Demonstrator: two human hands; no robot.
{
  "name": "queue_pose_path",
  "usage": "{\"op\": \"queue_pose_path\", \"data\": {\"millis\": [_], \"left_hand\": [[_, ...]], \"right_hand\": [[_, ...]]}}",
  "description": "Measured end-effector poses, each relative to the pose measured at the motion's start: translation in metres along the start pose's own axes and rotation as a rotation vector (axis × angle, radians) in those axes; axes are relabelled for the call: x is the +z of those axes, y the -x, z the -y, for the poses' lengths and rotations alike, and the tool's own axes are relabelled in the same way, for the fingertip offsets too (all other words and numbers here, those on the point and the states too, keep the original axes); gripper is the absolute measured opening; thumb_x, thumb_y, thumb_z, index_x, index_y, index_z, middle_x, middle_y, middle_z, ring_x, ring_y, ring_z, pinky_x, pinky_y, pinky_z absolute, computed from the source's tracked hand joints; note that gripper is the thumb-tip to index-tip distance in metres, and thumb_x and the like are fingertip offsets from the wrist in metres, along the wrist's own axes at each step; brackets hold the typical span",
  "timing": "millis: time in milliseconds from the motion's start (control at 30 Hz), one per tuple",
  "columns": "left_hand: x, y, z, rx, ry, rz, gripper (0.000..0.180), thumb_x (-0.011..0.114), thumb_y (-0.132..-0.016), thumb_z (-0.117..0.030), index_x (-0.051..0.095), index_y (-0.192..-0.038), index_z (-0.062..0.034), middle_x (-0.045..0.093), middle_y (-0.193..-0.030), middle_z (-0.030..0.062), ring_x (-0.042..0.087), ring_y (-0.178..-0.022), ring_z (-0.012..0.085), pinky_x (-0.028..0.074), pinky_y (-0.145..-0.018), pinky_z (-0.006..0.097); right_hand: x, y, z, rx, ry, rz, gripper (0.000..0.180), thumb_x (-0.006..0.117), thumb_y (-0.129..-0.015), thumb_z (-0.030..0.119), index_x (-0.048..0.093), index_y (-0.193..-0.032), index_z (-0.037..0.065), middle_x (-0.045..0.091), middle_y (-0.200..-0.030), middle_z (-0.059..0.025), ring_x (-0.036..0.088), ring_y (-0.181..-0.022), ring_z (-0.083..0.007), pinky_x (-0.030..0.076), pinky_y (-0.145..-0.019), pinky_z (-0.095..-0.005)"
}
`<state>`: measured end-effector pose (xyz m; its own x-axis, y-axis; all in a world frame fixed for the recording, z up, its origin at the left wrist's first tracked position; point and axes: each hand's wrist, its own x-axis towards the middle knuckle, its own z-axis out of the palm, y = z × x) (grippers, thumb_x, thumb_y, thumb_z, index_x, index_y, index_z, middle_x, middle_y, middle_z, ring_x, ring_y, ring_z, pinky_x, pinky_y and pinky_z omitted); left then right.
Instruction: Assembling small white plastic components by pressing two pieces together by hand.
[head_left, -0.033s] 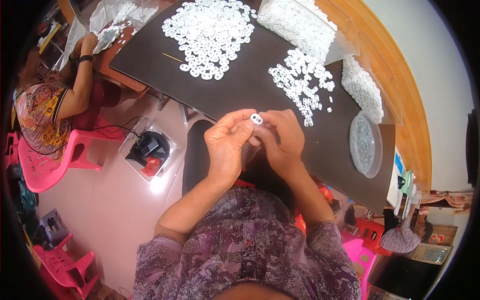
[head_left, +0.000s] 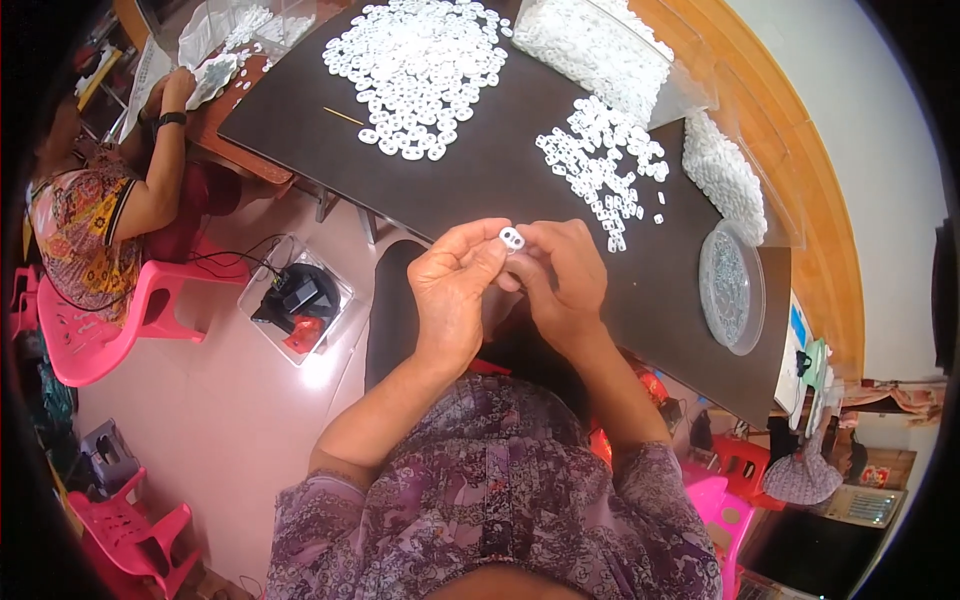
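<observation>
So over in the upper left of the frame a thin yellow stick (head_left: 343,116) is lying on the dark table (head_left: 480,185), and just right of it a big pile of white double rings (head_left: 415,70) is spreading out. Coming to the middle, the left hand (head_left: 448,285) is pinching a little two-holed white piece (head_left: 512,239), thumb and index clamped on its left side. The piece is sitting right at those fingertips near frame centre, holes showing, long axis looking like it's tilting a bit, upper left to lower right. Right beside it the right hand (head_left: 570,275) is curling in, fingertips bunching close at the piece's right end; can't tell if they're gripping it or just touching. So both hands are basically equally near. Further right, smaller white pieces (head_left: 600,150) are lying scattered, then a round clear dish (head_left: 735,290) is standing near the table's edge.
</observation>
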<state>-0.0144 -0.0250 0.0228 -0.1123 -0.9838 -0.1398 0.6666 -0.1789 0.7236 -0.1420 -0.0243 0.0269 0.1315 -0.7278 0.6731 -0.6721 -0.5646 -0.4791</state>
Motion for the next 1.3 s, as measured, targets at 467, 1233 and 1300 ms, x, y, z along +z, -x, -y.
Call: {"op": "queue_pose_path", "data": {"millis": [467, 1233, 1300], "left_hand": [[-0.005, 0.001, -0.006, 0.043, -0.107, 0.105, 0.018, 0.059, -0.087, -0.004, 0.061, -0.101, 0.0063, 0.064, -0.086, 0.0074, 0.058, -0.073, 0.0090, 0.047, -0.069, 0.021], [-0.008, 0.004, 0.014, 0.312, -0.155, 0.110, 0.020, 0.056, -0.091, -0.014, 0.062, -0.101, 0.0028, 0.061, -0.091, 0.0028, 0.052, -0.083, 0.0067, 0.042, -0.075, 0.020], [-0.007, 0.004, 0.013, 0.316, -0.152, 0.110, 0.020, 0.056, -0.092, -0.014, 0.062, -0.101, 0.0028, 0.060, -0.090, 0.0023, 0.052, -0.081, 0.0065, 0.042, -0.074, 0.020]], "right_hand": [[-0.003, 0.003, 0.006, -0.033, -0.025, -0.054, 0.031, 0.069, -0.066, -0.002, 0.059, -0.095, 0.000, 0.059, -0.082, -0.0105, 0.052, -0.066, -0.0240, 0.042, -0.057, -0.0323], [-0.003, -0.002, 0.020, 0.027, -0.098, -0.094, 0.026, 0.069, -0.068, -0.002, 0.061, -0.093, -0.002, 0.060, -0.081, -0.0109, 0.054, -0.065, -0.0234, 0.043, -0.054, -0.0306], [-0.003, -0.003, 0.019, 0.048, -0.095, -0.100, 0.026, 0.069, -0.068, -0.002, 0.061, -0.093, -0.002, 0.060, -0.082, -0.0113, 0.054, -0.065, -0.0237, 0.043, -0.054, -0.0308]]}}
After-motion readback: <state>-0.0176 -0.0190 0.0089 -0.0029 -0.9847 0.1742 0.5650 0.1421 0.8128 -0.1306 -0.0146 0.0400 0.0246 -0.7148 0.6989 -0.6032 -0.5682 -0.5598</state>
